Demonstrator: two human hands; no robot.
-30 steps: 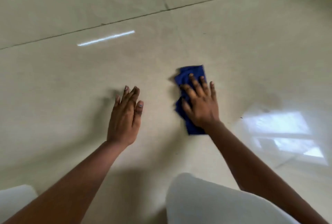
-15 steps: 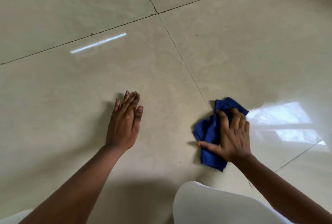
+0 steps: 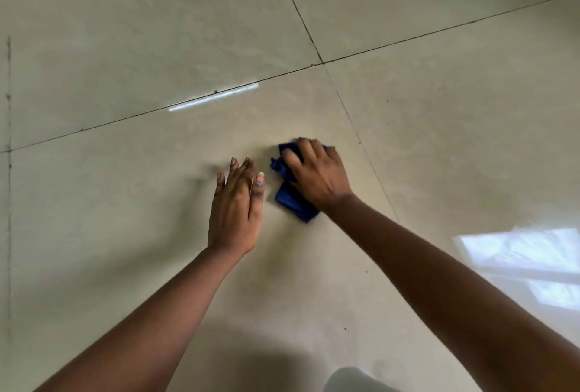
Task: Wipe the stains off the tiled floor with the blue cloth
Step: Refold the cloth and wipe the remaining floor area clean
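Work area: a glossy beige tiled floor [image 3: 125, 234] is shown, divided by dark grout lines [image 3: 354, 127].
Blue cloth [image 3: 293, 203]: it is bunched and pressed flat against the floor near the middle of the large tile, well inside the grout lines.
Right hand [image 3: 317, 176]: it is laid on top of the cloth, palm down; the fingers [image 3: 306, 148] are spread and slightly curled, pressing the cloth rather than closed around it. Blur at the hand suggests that a wiping stroke is under way.
Left hand [image 3: 235, 206]: it is planted flat on the floor just beside the cloth, fingers extended and together, with nothing held.
Remaining marks: small dark specks [image 3: 387, 101] are visible on the tile to the right, and another [image 3: 345, 328] nearer the person.
Progress: the task is judged to be mid-course; the area around the cloth appears clean, while the specks are not yet wiped.
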